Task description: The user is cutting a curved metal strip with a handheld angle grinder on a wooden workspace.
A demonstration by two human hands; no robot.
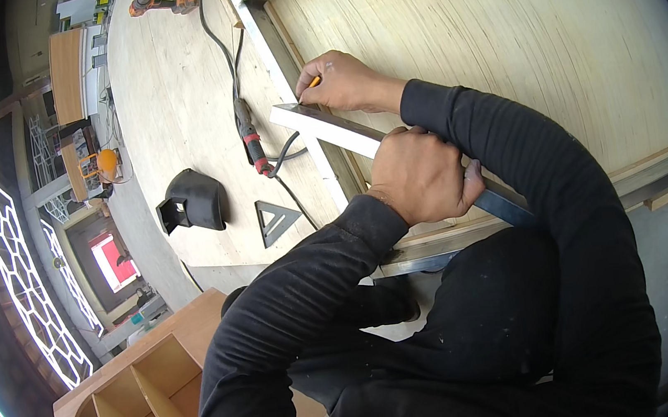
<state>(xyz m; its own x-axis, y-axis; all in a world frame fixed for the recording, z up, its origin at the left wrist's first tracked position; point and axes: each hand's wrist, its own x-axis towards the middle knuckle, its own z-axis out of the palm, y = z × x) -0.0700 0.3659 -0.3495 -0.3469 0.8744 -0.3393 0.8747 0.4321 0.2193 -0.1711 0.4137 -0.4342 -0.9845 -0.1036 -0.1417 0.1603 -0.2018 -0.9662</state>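
Note:
My left hand point(421, 173) is wrapped round a square metal tube point(333, 129), which slants across the edge of a metal frame point(319, 156). In my right hand point(343, 82), beyond the left, is a yellow-orange pencil point(314, 82), pinched between the fingers. Its tip points down beside the tube's far end, where the tube crosses the frame; whether it touches metal I cannot make out. Beneath my right forearm lies a pale plywood panel point(447, 44) set inside the frame.
Left of the frame, a plywood sheet point(174, 128) bears a red and black power tool point(253, 143) with its cord, a triangular square point(275, 221), a black welding mask point(198, 200) and an orange cordless drill point(163, 4). An arched wooden shelf unit point(134, 383) stands at lower left.

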